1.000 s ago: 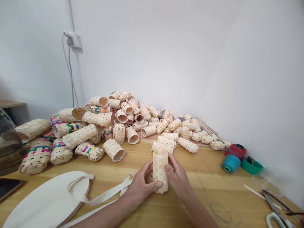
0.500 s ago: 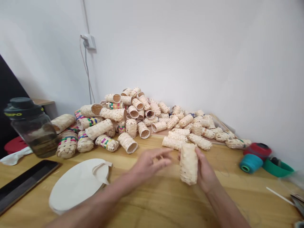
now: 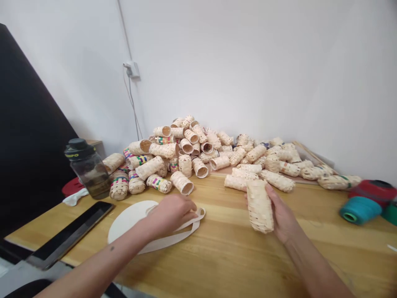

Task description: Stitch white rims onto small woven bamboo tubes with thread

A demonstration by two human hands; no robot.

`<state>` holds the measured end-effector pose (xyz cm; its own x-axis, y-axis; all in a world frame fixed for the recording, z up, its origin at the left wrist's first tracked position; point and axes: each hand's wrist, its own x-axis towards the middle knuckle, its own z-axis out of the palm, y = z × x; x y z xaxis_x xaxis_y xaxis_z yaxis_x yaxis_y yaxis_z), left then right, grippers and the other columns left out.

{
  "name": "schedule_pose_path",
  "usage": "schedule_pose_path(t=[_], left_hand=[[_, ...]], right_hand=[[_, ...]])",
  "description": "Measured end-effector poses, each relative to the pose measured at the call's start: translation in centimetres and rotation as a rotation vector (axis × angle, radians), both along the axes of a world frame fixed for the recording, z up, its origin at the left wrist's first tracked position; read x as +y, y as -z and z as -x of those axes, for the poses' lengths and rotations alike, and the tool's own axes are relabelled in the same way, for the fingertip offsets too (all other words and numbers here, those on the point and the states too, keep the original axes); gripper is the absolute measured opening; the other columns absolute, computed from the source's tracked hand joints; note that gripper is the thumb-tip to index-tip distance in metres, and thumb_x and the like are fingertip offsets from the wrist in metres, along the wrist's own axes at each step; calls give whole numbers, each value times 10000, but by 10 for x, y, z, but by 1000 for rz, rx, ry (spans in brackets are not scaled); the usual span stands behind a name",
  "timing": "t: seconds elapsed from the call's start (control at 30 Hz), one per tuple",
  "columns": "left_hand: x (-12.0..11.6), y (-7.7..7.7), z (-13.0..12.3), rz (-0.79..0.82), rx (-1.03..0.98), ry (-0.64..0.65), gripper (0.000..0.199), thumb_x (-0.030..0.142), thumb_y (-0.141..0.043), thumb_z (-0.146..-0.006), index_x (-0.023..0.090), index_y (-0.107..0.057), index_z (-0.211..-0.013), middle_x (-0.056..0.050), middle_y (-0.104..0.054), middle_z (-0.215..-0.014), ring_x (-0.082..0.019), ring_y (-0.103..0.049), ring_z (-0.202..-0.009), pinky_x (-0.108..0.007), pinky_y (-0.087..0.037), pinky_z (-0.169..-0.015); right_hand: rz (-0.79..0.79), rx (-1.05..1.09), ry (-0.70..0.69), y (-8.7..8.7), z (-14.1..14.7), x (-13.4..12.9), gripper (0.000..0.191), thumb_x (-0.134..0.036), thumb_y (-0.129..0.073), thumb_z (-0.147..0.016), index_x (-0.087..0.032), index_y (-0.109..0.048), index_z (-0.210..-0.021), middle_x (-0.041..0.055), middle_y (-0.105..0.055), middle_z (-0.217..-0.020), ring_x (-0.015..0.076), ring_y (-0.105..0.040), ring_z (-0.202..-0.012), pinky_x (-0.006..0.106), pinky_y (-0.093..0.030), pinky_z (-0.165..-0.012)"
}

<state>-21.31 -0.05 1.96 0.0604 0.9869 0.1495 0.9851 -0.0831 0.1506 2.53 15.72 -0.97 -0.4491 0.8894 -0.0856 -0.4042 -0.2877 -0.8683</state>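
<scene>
My right hand (image 3: 281,215) grips a pale woven bamboo-strip tube (image 3: 259,206), which stands tilted above the wooden tabletop (image 3: 217,265). My left hand (image 3: 170,215) lies over a cream cotton strap (image 3: 186,236), its fingers curled on the strap's loop. That strap belongs to a flat cream tape roll (image 3: 130,217), partly hidden under my wrist. Whether those fingers grip the strap I cannot tell. Just beyond my right hand, several finished woven tubes (image 3: 245,180) lie at the front of a large heap (image 3: 186,155).
A dark-capped glass bottle (image 3: 88,169) stands beside the heap, and a black tablet (image 3: 71,227) lies at the table's left edge. Teal and red thread spools (image 3: 359,210) sit at the right. A black panel (image 3: 31,124) rises on the left.
My left hand has moved left from the tube onto the cream strap. My right hand alone now holds the tube, and the view has turned left.
</scene>
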Motion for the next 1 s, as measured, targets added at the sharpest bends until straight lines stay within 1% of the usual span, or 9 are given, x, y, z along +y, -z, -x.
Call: schedule_pose_path(t=[0.1, 0.23, 0.4, 0.47, 0.57, 0.63, 0.73, 0.8, 1.0], left_hand=[[6, 22, -12, -2, 24, -59, 264, 400, -564, -870, 183, -705, -814, -88, -689, -774, -233, -619, -746, -282, -393, -624], [23, 38, -36, -4, 25, -49, 269, 231, -501, -896, 130, -705, -753, -138, -678, -752, -253, -615, -731, -325, -407, -652], [26, 21, -48, 1, -58, 135, 185, 330, -581, -871, 227, -734, -875, -42, -726, -845, -198, -637, -802, -269, -412, -708], [24, 3, -33, -9, -122, 107, 221, 404, -564, -884, 262, -733, -886, 6, -736, -853, -160, -642, -771, -232, -398, -655], [19, -22, 12, -48, -93, -159, 384, 448, -429, -939, 207, -716, -856, -37, -724, -818, -184, -624, -717, -255, -353, -595], [15, -28, 46, -29, -44, -278, 416, 452, -461, -908, 171, -705, -724, -78, -687, -700, -215, -594, -647, -275, -318, -571], [3, -18, 84, 62, 1, -364, 393, 402, -552, -846, 163, -660, -553, -79, -620, -571, -211, -561, -575, -275, -304, -564], [-6, -6, 97, 108, -4, -353, 358, 372, -549, -843, 162, -671, -580, -79, -630, -605, -207, -564, -588, -270, -311, -562], [-23, 11, 99, 158, -133, -131, 411, 410, -422, -914, 169, -687, -713, -74, -646, -829, -200, -579, -747, -274, -387, -672]], right_hand=[[-11, -22, -41, 2, 0, -1, 390, -445, -725, -719, -179, -708, -1003, 111, -755, -901, 300, -703, -814, 380, -574, -678], [-20, -83, -73, 7, 0, 0, 390, -460, -720, -713, -190, -716, -995, 112, -753, -862, 301, -700, -795, 396, -570, -701], [52, -89, -81, 11, -2, 4, 463, -506, -741, -671, -213, -712, -1028, 126, -750, -869, 314, -697, -787, 416, -568, -700], [59, -98, -75, 12, -3, 6, 485, -527, -725, -673, -225, -706, -1052, 136, -748, -888, 321, -699, -777, 434, -568, -690], [28, -122, -68, 13, -5, 9, 427, -540, -670, -721, -256, -712, -1036, 144, -743, -955, 316, -701, -791, 439, -564, -690], [2, -142, -37, 14, -6, 11, 372, -539, -641, -749, -268, -725, -989, 140, -734, -1012, 300, -701, -805, 416, -566, -692], [15, -125, 51, 14, -6, 11, 325, -518, -603, -786, -267, -738, -943, 112, -731, -1044, 251, -704, -776, 343, -582, -668], [84, -84, 82, 13, -5, 9, 312, -496, -582, -805, -258, -743, -927, 91, -743, -1006, 219, -704, -732, 292, -590, -637], [229, -69, 95, 5, -2, 2, 275, -405, -581, -836, -208, -718, -970, 67, -755, -960, 212, -718, -763, 278, -610, -651]])
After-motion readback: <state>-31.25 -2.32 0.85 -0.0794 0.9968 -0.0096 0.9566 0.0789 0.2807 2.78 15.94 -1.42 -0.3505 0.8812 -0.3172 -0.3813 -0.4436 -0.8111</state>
